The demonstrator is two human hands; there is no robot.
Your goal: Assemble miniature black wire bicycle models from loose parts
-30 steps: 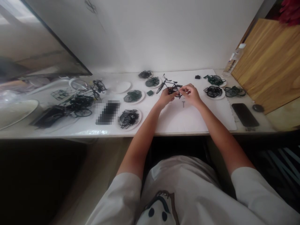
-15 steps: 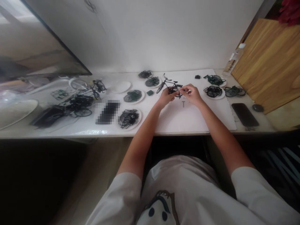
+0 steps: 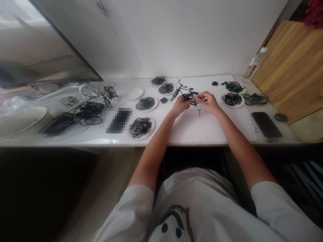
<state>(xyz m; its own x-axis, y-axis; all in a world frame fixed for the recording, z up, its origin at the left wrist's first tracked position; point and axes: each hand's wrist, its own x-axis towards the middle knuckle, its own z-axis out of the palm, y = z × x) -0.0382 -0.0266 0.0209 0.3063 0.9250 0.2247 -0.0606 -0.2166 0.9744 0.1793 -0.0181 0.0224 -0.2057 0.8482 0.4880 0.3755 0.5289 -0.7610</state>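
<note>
A small black model bicycle [image 3: 186,89] stands upright on the white board, its front wheel and handlebar pointing left. My left hand [image 3: 181,105] is closed round its lower rear part, near the pedals and back wheel. Beside the rear wheel, my right hand [image 3: 207,100] has thumb and forefinger pinched together; whatever they hold is too small to make out. A little T-shaped metal tool [image 3: 199,112] lies on the board just below my right hand.
Plates of black wheels and frame parts [image 3: 141,127] and green parts [image 3: 145,103] stand left. More plates with parts [image 3: 231,99] are at right, near a phone [image 3: 266,124] and a clear bottle [image 3: 254,65]. Assembled model bicycles [image 3: 91,112] stand far left beside a monitor [image 3: 60,50].
The view has shifted slightly, so everything sits a little further right. Both hands keep nearly the same position at the bicycle's rear wheel.
</note>
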